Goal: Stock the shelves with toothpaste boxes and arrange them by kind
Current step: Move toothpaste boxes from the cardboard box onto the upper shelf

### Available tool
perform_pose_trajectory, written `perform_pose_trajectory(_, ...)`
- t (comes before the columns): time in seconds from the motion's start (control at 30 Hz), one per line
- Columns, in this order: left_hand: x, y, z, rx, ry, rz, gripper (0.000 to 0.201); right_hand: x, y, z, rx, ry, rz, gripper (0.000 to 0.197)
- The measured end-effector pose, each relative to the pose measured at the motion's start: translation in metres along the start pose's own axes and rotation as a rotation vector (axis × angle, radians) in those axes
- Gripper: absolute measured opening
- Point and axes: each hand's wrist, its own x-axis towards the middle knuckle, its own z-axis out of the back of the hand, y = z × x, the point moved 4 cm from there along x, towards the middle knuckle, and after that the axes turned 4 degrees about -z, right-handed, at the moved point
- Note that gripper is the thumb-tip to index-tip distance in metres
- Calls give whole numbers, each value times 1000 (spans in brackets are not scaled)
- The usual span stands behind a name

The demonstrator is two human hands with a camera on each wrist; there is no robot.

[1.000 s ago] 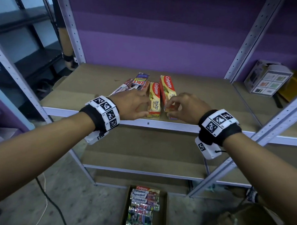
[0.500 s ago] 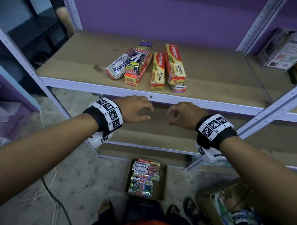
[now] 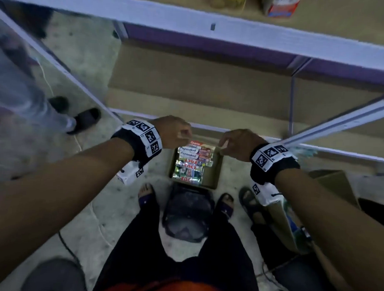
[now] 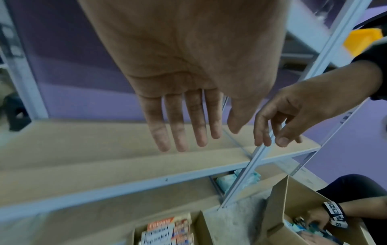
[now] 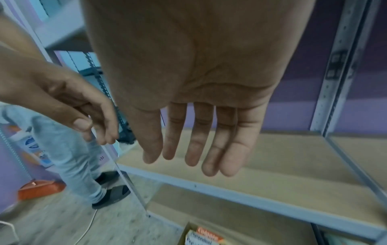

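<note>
A cardboard box (image 3: pixel 217 168) on the floor holds several toothpaste boxes (image 3: pixel 192 160), Pepsodent and Colgate among them. My left hand (image 3: pixel 182 134) and right hand (image 3: pixel 226 144) hang side by side just above its far end, both empty. In the left wrist view the left fingers (image 4: pixel 184 129) are straight and hold nothing. The right fingers (image 5: pixel 199 145) are likewise straight and bare in the right wrist view. More toothpaste boxes (image 3: pixel 278 7) lie on the upper shelf (image 3: pixel 212 26) at the top edge of the head view.
A bare lower shelf (image 3: pixel 210 85) lies behind the hands, with a slanted metal upright (image 3: pixel 340 122) at the right. A dark bag (image 3: pixel 186 214) sits between my feet. Another person's legs (image 3: pixel 35 109) stand at left. A second carton (image 4: pixel 293 215) at right has someone's hand in it.
Both hands have dropped from the upper shelf's front edge down toward the floor box. My head has tilted down, so the stocked shelf has slid to the top of view.
</note>
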Motion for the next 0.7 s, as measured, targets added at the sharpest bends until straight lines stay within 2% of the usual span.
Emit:
perform_pose_trajectory(0.17,14,43,-84,-150,127,123,4,50,-21,-84,-10,132,-33,9)
perform_pose_trajectory(0.27,24,69,-130,-211,171,214,6,76,-32,-128,44,183,-75,11)
perform_pose_trajectory(0.43,45,113,-199,-277,173,332,17,120,-56,-192,88,188,-139,13)
perform_pose_trajectory(0.6,76,159,-254,-317,134,413,22,167,-74,-243,-3,196,-103,29)
perform_pose_trajectory(0.7,98,184,-281,-344,69,449,27,198,-89,-267,62,165,-170,20)
